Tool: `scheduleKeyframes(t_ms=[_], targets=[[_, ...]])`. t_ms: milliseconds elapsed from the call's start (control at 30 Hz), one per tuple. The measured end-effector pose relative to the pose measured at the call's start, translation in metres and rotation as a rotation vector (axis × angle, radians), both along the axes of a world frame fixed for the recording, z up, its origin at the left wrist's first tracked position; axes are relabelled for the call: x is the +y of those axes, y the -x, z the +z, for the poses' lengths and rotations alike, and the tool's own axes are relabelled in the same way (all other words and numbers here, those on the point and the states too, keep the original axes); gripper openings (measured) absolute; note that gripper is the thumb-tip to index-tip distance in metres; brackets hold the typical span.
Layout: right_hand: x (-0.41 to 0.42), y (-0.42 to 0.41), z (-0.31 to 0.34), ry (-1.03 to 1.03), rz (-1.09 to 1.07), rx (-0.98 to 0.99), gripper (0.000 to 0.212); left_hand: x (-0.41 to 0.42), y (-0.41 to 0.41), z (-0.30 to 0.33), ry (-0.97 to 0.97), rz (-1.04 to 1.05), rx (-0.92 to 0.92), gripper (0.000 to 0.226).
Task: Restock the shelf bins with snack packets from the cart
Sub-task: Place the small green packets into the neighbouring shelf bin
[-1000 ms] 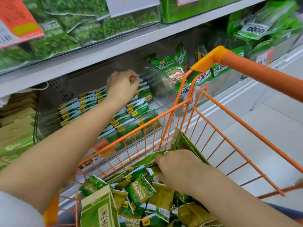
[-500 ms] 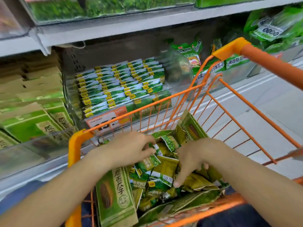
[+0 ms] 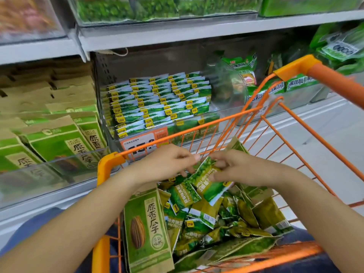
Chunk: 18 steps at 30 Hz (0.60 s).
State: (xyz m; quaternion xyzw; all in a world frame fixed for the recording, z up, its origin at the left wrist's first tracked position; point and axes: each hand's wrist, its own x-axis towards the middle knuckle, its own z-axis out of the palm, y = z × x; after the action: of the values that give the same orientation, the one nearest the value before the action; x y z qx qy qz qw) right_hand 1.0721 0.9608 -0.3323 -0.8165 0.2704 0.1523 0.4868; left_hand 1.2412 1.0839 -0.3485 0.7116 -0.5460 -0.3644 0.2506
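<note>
Pinching one pea packet [image 3: 208, 182] between them, the left hand [image 3: 167, 164] and right hand [image 3: 236, 168] hold it over the cart [image 3: 110, 162]. It looks light, crinkly and slick, so grip its sealed edges. The bin [image 3: 157, 103] seems nearly full.

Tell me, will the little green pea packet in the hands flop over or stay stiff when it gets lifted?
Probably a bit floppy: the pea packet is a thin, shiny pouch, and its neighbours in the cart lie crumpled. It looks light, since the right hand and left hand pinch it with fingertips only. The glossy film may be slippery.
</note>
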Motion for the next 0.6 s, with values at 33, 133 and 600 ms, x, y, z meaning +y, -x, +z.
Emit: scheduleKeyframes(t_ms=[33,133,600], targets=[[0.000,0.000,0.000,-0.039,-0.041,-0.060,0.058,0.000,0.002,0.004,-0.002,0.022,0.093,0.032],[-0.003,0.002,0.000,-0.111,-0.087,-0.165,0.055,0.001,0.005,0.011,0.025,-0.020,0.219,0.023],[-0.005,0.001,0.008,-0.231,-0.337,-0.364,0.036,0.000,0.013,0.018,0.397,0.250,0.390,0.023]])
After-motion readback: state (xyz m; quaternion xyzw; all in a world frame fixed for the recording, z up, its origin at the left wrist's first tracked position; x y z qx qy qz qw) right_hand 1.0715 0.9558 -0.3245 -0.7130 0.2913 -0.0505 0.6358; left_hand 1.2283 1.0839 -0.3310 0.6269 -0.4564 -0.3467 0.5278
